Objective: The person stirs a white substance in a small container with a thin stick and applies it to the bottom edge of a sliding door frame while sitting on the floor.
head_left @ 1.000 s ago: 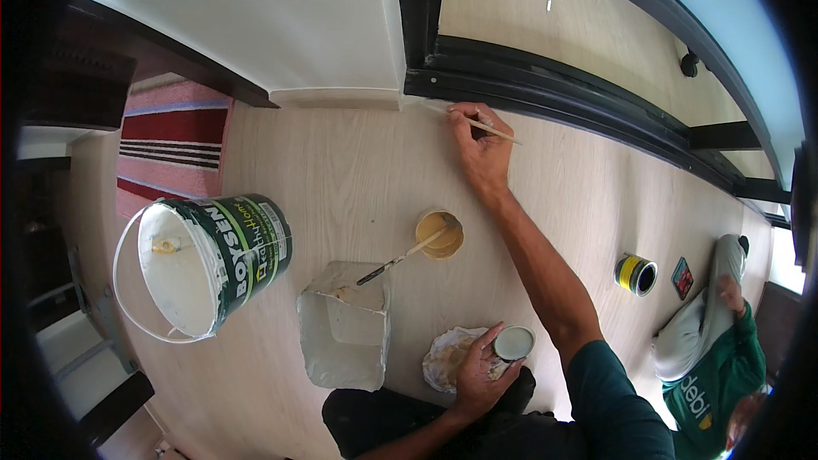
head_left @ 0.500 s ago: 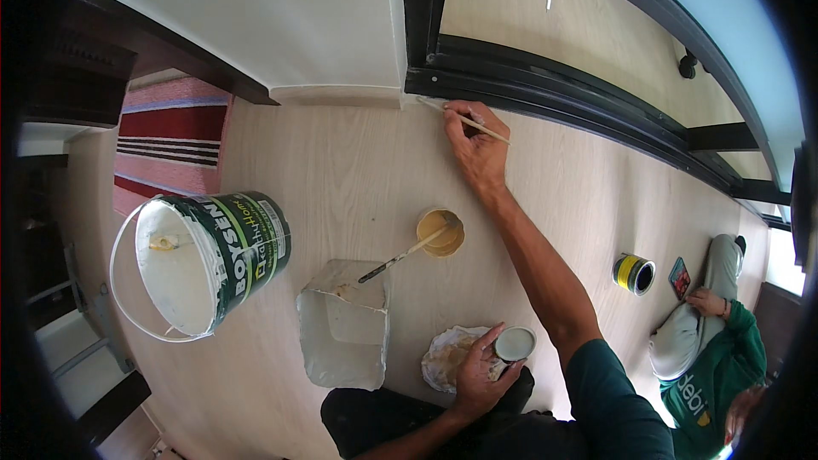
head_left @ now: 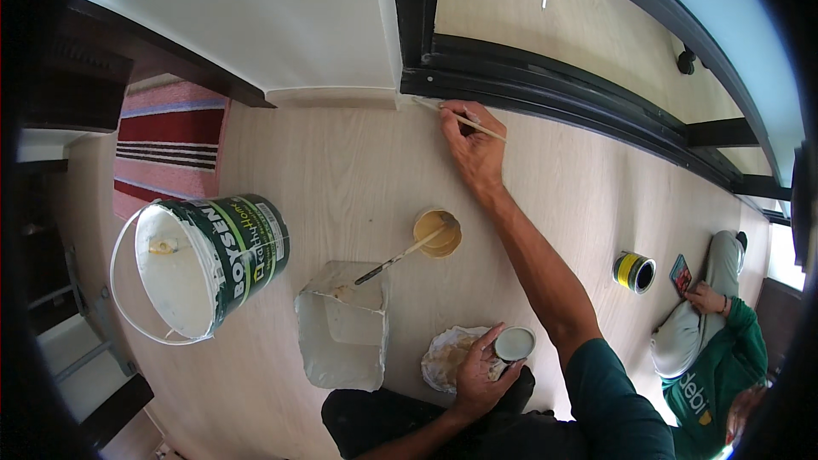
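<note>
My right hand [head_left: 477, 146] is stretched out to the foot of the dark sliding-door frame [head_left: 528, 99]. Its fingers pinch a thin paintbrush [head_left: 486, 129], whose tip points at the corner where the frame meets the skirting board [head_left: 341, 98]; whether the bristles touch is too small to tell. Close to my lap, my left hand [head_left: 479, 379] is wrapped round a small cup [head_left: 515, 343] of pale grey paint. Under that hand lies a crumpled, stained sheet [head_left: 443, 356]. A tub of tan paint [head_left: 429, 249] sits between my arms with another brush [head_left: 399, 257] leaning across it.
A big green paint bucket [head_left: 256, 238] with pale paint inside stands at left, near a striped rug [head_left: 175, 132]. Nearer me is a paint-smeared square container [head_left: 345, 358]. At right are a small can [head_left: 626, 271] and a seated person [head_left: 724, 358] holding a phone [head_left: 680, 274].
My right hand and its brush have shifted very slightly left along the frame's foot. The left hand keeps the cup in the same place.
</note>
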### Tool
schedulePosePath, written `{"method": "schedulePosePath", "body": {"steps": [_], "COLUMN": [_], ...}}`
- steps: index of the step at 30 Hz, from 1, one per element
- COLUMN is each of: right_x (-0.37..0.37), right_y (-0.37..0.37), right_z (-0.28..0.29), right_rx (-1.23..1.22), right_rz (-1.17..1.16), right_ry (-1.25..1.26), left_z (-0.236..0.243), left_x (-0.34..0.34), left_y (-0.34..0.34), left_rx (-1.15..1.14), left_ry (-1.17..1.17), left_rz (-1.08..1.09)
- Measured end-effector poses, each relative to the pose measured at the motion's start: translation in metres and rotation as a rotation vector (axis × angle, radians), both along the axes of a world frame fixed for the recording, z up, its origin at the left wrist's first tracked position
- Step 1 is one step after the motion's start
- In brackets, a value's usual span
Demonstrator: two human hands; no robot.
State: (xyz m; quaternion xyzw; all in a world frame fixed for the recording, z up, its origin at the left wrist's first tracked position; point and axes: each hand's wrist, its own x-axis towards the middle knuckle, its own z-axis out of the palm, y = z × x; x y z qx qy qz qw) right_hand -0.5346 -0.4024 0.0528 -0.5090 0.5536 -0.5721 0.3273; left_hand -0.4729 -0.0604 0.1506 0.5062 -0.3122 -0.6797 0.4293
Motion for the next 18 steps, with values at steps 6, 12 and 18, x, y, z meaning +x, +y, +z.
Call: {"method": "schedulePosePath", "body": {"steps": [6, 12, 18], "right_x": [-0.0009, -0.0003, 0.0], "right_y": [0.0012, 0.0014, 0.0013], "right_z": [-0.0003, 0.0047, 0.0011], "right_rx": [-0.004, 0.013, -0.001], "right_rz": [0.027, -0.01, 0.003], "right_ry": [0.023, -0.059, -0.028], "left_z": [0.0002, 0.0028, 0.0012], "left_x": [0.0023, 0.0027, 0.0035], "left_y": [0.0001, -0.0005, -0.0005], "left_rx": [0.042, 0.038, 0.018], "left_ry": [0.036, 0.041, 0.017], "left_rz": [-0.029, -0.043, -0.053]}}
